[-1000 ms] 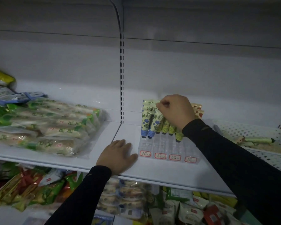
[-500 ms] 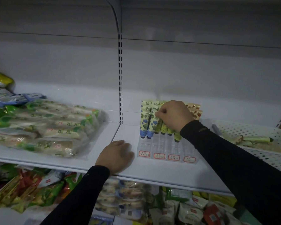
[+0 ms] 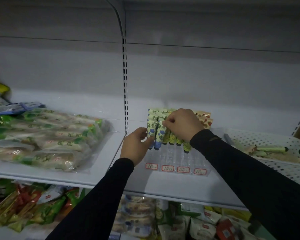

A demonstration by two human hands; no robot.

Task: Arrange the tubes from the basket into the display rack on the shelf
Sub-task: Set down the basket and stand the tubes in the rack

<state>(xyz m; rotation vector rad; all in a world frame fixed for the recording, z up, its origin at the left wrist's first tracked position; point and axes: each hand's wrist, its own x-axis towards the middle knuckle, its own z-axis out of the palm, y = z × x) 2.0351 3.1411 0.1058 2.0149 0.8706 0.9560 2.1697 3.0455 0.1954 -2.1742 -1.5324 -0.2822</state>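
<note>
A clear plastic display rack [image 3: 175, 158] with red-edged price labels stands on the white shelf [image 3: 163, 182]. Several flower-printed tubes stand cap-down in its back rows, blue-capped at left, green in the middle, orange-printed [image 3: 205, 121] at right. My right hand [image 3: 183, 124] pinches the top of a blue-capped tube [image 3: 160, 134] in the second column. My left hand [image 3: 136, 145] touches the leftmost blue-capped tube [image 3: 151, 130] with thumb and fingertips. The rack's front rows hold no tubes.
A white perforated basket [image 3: 274, 142] sits at right on the shelf with a few tubes [image 3: 270, 149] lying in it. Bagged goods [image 3: 47, 139] lie on the shelf at left. Packaged goods [image 3: 163, 219] fill the lower shelf.
My left hand has lifted off the shelf and moved up and right to the leftmost tube. My right hand stays at the tube tops.
</note>
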